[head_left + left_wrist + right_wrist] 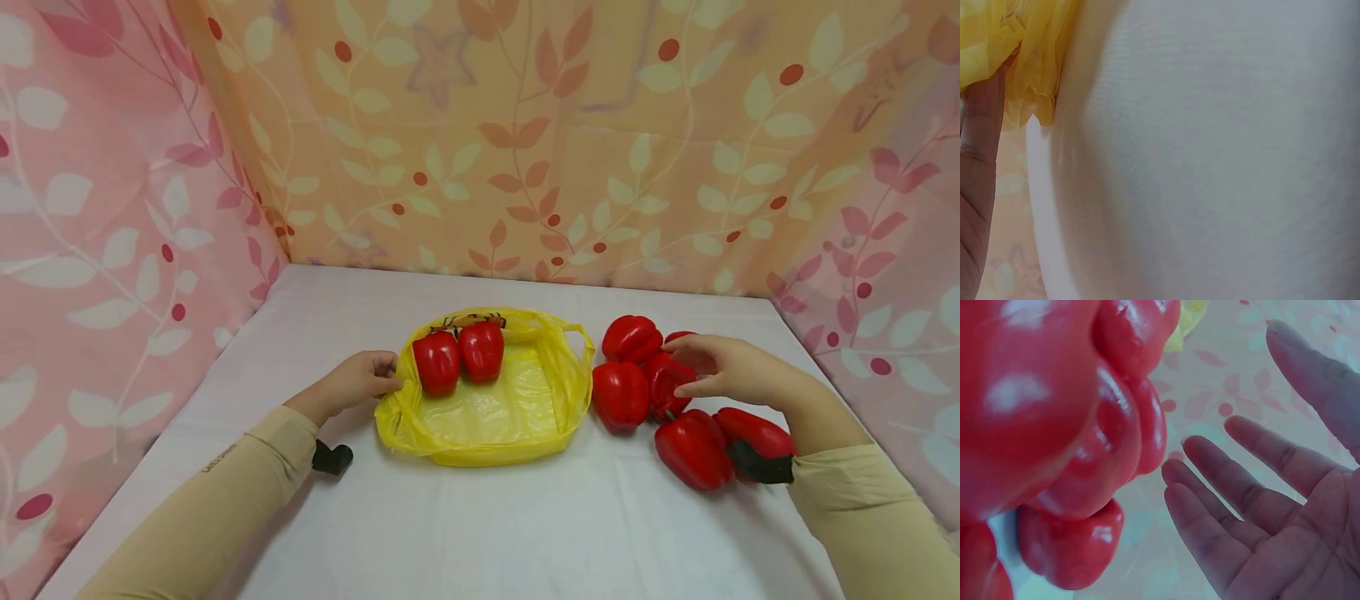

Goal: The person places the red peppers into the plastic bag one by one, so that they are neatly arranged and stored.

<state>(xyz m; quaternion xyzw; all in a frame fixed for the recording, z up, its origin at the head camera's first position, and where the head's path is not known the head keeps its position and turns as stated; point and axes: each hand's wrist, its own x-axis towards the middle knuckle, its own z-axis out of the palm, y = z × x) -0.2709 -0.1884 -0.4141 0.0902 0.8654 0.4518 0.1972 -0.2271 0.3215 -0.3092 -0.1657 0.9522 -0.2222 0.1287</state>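
Left grip (351, 385): reaches in from the near left, pinching the left rim of a thin yellow plastic bag (487, 417).
Right grip (738, 367): released, fingers straight and spread, just beside the glossy red bell-shaped loose peppers (621, 396); contact cannot be told.
Bag: mouth up on the white cloth-covered tabletop (450, 533), left of the loose peppers.
In the way: the bag's right wall stands between its contents and the loose peppers; the right grip partly hides one pepper.
Beyond: orange leaf-print curtain (525, 150).
Count: one bag; two bagged peppers (437, 364), far left inside; six loose visible.
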